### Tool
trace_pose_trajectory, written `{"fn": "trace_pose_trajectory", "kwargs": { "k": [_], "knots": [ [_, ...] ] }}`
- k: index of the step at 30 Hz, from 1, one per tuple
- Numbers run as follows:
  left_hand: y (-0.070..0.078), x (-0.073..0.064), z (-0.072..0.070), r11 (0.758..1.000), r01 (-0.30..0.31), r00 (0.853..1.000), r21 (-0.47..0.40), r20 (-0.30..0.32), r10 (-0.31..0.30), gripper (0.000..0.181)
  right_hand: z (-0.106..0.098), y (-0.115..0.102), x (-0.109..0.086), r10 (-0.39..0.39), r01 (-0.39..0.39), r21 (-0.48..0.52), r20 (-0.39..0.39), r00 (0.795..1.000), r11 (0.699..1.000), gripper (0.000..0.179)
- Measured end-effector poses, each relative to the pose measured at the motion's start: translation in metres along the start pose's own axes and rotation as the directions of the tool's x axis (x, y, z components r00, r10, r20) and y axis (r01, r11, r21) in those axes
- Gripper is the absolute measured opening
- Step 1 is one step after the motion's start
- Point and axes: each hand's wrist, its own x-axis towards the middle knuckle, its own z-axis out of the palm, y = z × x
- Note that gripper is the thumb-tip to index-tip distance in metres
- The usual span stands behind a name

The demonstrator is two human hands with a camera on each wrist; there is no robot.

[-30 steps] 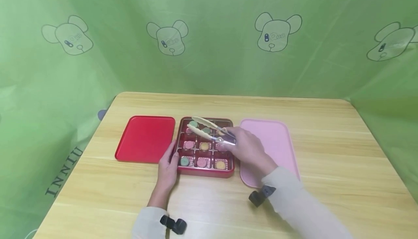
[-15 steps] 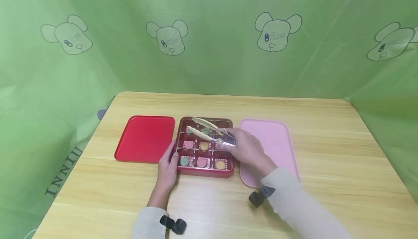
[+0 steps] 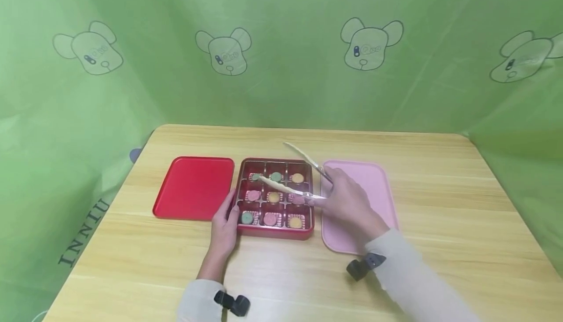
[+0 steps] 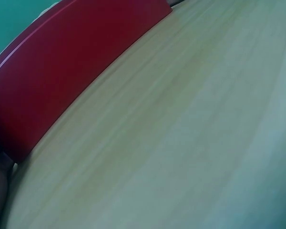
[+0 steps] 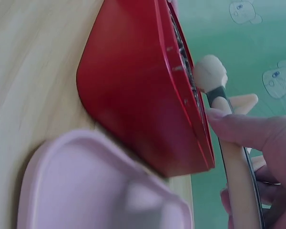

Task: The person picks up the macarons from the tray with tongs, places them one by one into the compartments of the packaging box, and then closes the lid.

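Metal tongs with cream tips are gripped in my right hand, their arms spread apart with nothing between them. One cream tip lies over the top-left part of a red box; the other points past the box's back rim. Round treats, such as a green one, a pink one and a yellow one, sit in patterned liners in the box's divided compartments. My left hand rests against the box's left side near the front corner, fingers and thumb extended. The right wrist view shows the tongs beside the box.
A flat red lid lies left of the box. To its right is a pink tray, partly behind my right hand. All of it stands on a wooden table, with a green curtain beyond the back edge.
The tongs have spread wider and moved right with my right hand. A green treat between their tips a second ago now lies in the top-left compartment. My left hand has stayed put.
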Motion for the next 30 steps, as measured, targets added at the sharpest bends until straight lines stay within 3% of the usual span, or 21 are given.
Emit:
{"fn": "trace_pose_trajectory", "kwargs": {
  "k": [13, 23, 26, 30],
  "knots": [
    [-0.001, -0.001, 0.000, 1.000, -0.013, 1.000, 0.012, -0.016, 0.014, 0.045, -0.013, 0.034, -0.007, 0.058, -0.052, 0.091, -0.060, 0.997, 0.994, 0.103],
    [0.001, -0.001, 0.000, 1.000, -0.008, 1.000, 0.012, -0.010, 0.008, 0.045, -0.035, 0.077, -0.024, 0.187, -0.160, 0.171, -0.154, 0.970, 0.972, 0.102],
    [0.002, -0.001, 0.000, 1.000, -0.001, 1.000, 0.009, -0.006, 0.001, 0.046, -0.040, 0.091, -0.031, 0.242, -0.205, 0.219, -0.154, 0.958, 0.954, 0.106],
    [0.001, -0.001, 0.000, 1.000, 0.000, 1.000, 0.015, -0.007, 0.000, 0.046, -0.045, 0.107, -0.041, 0.338, -0.276, 0.355, -0.127, 0.932, 0.893, 0.108]
  ]
}}
